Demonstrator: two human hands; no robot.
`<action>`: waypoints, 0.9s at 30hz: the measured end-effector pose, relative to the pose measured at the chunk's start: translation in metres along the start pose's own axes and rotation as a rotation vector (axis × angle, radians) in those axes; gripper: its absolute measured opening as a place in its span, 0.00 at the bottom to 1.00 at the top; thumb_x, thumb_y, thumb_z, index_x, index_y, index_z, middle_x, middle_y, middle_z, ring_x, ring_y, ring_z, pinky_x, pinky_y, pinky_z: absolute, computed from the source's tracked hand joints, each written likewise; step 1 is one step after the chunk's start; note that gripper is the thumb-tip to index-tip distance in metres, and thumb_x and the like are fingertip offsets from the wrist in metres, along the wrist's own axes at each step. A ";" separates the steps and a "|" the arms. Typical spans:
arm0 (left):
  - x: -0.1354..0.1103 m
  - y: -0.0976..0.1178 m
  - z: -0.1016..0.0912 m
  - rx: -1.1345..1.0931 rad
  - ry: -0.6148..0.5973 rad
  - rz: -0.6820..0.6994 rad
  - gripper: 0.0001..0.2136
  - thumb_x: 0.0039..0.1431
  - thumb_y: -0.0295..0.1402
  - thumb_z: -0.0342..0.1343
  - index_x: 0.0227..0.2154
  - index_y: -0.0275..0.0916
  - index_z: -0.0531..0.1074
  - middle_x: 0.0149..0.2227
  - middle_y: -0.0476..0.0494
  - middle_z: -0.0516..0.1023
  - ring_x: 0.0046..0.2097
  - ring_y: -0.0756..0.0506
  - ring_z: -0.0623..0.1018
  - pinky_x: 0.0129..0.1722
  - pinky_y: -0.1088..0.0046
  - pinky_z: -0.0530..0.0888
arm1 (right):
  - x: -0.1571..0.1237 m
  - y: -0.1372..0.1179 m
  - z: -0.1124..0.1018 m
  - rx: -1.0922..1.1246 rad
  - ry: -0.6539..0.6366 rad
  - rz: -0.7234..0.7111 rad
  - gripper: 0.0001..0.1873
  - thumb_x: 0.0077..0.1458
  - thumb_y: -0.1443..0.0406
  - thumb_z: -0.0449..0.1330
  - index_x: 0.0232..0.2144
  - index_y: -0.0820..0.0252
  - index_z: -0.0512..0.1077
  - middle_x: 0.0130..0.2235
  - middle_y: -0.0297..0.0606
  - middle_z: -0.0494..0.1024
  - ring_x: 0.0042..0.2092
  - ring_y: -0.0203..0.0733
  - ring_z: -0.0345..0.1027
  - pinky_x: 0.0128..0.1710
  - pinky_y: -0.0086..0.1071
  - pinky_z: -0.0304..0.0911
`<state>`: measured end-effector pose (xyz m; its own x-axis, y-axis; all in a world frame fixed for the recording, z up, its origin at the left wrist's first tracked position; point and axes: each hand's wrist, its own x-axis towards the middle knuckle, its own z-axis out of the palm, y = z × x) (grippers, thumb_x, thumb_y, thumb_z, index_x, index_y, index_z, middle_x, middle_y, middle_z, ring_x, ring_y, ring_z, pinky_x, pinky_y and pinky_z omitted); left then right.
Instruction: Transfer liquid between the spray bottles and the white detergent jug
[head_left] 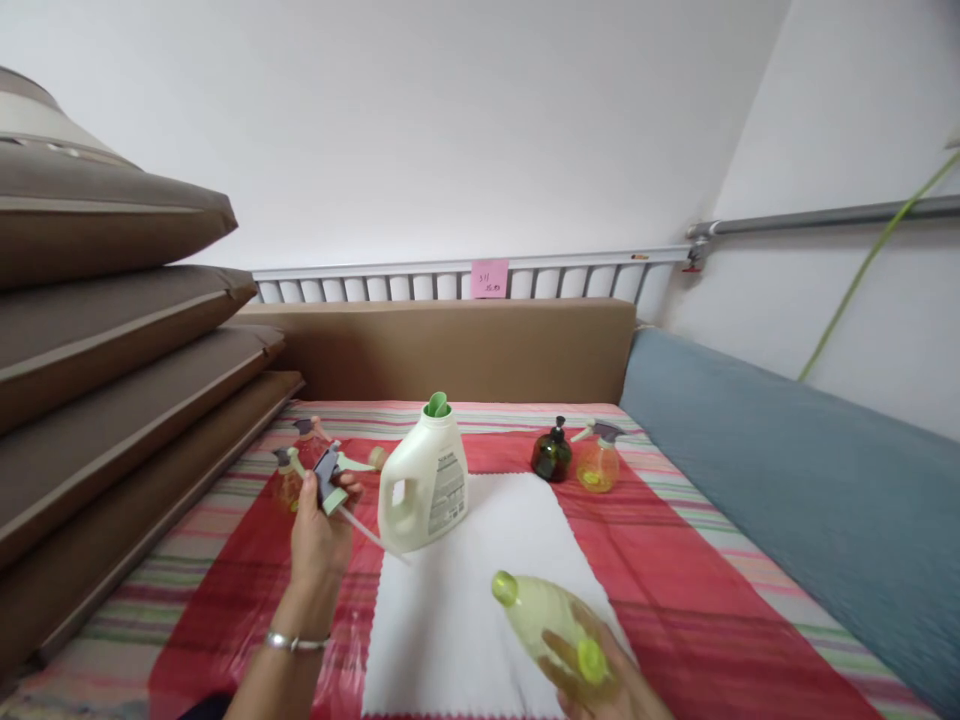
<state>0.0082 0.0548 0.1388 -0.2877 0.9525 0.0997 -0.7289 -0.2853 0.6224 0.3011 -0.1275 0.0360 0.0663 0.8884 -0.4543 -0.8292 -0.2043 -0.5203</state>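
In my left hand (319, 540) is a trigger spray head (328, 478), grey with a pale green collar, its thin dip tube slanting down to the right. The fingers are closed around it. My right hand (611, 675) grips a translucent yellow-green bottle (544, 612), tilted with its capless neck toward the upper left. The fingers show through its wall. Both hands are above the table. Between and beyond them, a large cream jug (424, 475) with a green spout insert stands upright on a white scalloped mat (442, 620).
Behind my left hand are spray bottles (287, 480). A dark green pump bottle (552, 455) and a clear spray bottle (598, 465) stand back right. Stacked brown cushions (112, 310) border the left, a blue-grey padded panel (772, 470) the right. Red patterned cloth (660, 590) covers the table.
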 end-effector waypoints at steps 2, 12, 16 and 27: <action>-0.018 0.011 0.009 -0.072 -0.017 0.044 0.12 0.56 0.41 0.55 0.38 0.39 0.72 0.26 0.50 0.74 0.27 0.51 0.73 0.31 0.73 0.73 | -0.001 0.014 0.015 0.007 -0.027 0.030 0.53 0.38 0.52 0.70 0.62 0.47 0.48 0.45 0.46 0.76 0.42 0.51 0.74 0.36 0.35 0.66; -0.063 0.034 0.030 -0.112 0.000 0.136 0.13 0.58 0.43 0.53 0.35 0.37 0.72 0.27 0.49 0.73 0.28 0.51 0.72 0.33 0.70 0.74 | -0.019 0.048 0.061 -0.037 -0.105 0.027 0.44 0.44 0.51 0.66 0.59 0.49 0.52 0.47 0.47 0.73 0.40 0.49 0.74 0.36 0.36 0.64; -0.071 0.036 0.030 -0.097 -0.037 0.151 0.14 0.57 0.43 0.54 0.37 0.38 0.73 0.28 0.49 0.74 0.29 0.51 0.72 0.35 0.70 0.73 | -0.026 0.050 0.061 -0.009 -0.102 0.013 0.43 0.44 0.52 0.67 0.59 0.52 0.54 0.48 0.47 0.74 0.44 0.50 0.72 0.38 0.36 0.64; -0.116 0.006 0.029 0.203 -0.146 -0.036 0.19 0.56 0.49 0.51 0.30 0.37 0.75 0.28 0.46 0.77 0.34 0.47 0.74 0.39 0.73 0.69 | -0.033 0.056 0.083 0.048 -0.140 0.051 0.38 0.49 0.55 0.64 0.58 0.53 0.53 0.43 0.43 0.76 0.39 0.46 0.74 0.34 0.33 0.64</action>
<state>0.0553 -0.0539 0.1537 -0.1599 0.9713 0.1763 -0.5934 -0.2373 0.7691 0.2064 -0.1346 0.0817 -0.0518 0.9265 -0.3726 -0.8553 -0.2338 -0.4623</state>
